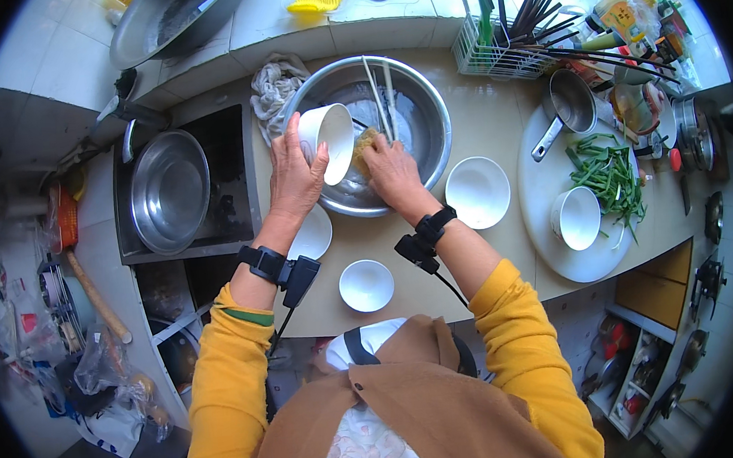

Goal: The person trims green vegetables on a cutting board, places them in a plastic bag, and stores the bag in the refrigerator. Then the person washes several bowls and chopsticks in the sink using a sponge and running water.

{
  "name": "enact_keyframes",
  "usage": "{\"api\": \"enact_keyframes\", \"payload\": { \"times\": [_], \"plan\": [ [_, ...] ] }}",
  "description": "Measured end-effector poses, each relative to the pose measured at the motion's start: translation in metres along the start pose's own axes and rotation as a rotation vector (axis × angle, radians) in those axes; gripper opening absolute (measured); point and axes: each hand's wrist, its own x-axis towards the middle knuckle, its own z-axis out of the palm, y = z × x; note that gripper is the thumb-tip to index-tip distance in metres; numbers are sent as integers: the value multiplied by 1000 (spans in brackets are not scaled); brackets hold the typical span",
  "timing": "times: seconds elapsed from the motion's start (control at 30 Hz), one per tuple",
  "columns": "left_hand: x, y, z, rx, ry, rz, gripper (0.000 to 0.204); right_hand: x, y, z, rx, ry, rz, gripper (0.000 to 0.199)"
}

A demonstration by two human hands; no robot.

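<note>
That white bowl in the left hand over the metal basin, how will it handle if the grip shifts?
The white bowl looks glazed ceramic, so probably rigid and breakable if dropped. Held tilted over the metal basin with the right hand on a sponge, it is likely wet and slippery. The left hand grips its rim.

Sponge [365, 148] mostly covered by right hand [393, 171]; only a yellow-brown edge shows. Right fingertips hidden behind the white bowl [330, 139]. Bottom of the steel basin [409, 114] partly hidden by both hands and that bowl; contents too blurred to tell. Small plate [315, 236] half under the left wrist. Wok [173, 16] cut off by the upper edge. Bottles and packets [639, 22] at far right, too small and warped to identify.
</note>
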Motion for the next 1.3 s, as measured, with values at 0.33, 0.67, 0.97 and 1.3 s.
{"api": "enact_keyframes", "payload": {
  "times": [0.33, 0.67, 0.97, 1.3],
  "plan": [
    [11, -10, 22, 58, -119, 22, 69, 1, 11, -27, 980, -80, 340, 21],
    [18, -21, 34, -37, -176, 26, 55, 5, -10, 17, -11, 81, -270, 15],
    [21, -16, 34, -39, -180, -5, 57, 14, -18, 7, 989, -264, 155, 35],
    [26, -18, 34, -103, -193, -54, 59, -3, 0, 2, 272, 187, -203, 20]
  ]
}}
